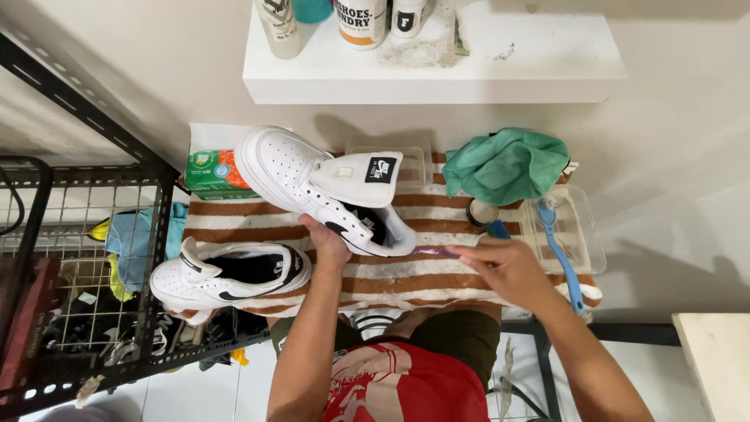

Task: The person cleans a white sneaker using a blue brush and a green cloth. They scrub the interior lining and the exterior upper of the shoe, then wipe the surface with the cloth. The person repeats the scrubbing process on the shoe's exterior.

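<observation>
Nearest, both forearms reach up over a striped towel [391,285]. The left hand [326,244] is raised, palm up, fingers closed under the side of a white shoe [320,186], holding it tilted above the towel. The right hand [508,270] lies knuckles up, fingers curled around a thin purple brush [437,252] whose tip points toward the shoe's heel. A second shoe [230,277] rests at the towel's left end. Beyond the right hand sit a clear tray [587,238] with a blue brush [558,248], and farther, a green cloth [508,164].
</observation>
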